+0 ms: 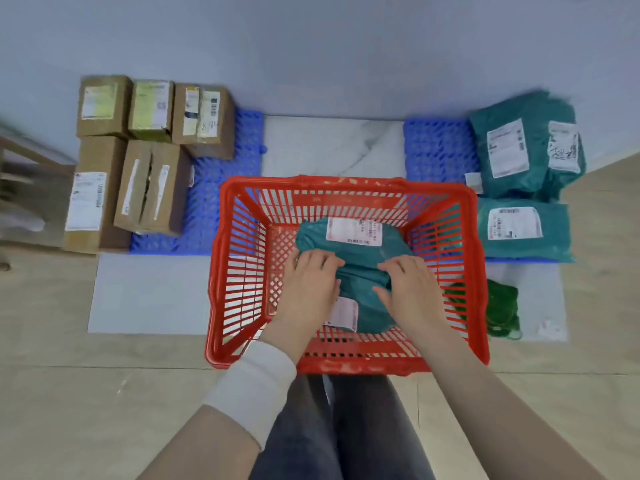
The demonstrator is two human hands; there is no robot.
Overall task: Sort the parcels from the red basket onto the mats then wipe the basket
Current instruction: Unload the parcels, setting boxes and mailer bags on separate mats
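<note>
L hand [311, 277] + R hand [410, 289] clutch teal bag [360, 268] in red basket [346, 183]; lift clear of rim, then onto rt mat [440, 150].

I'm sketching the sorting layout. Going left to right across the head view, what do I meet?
Cardboard boxes → left blue mat → red basket, in it left hand then right hand, both gripping a teal parcel → teal parcels stacked on the right mat.
</note>
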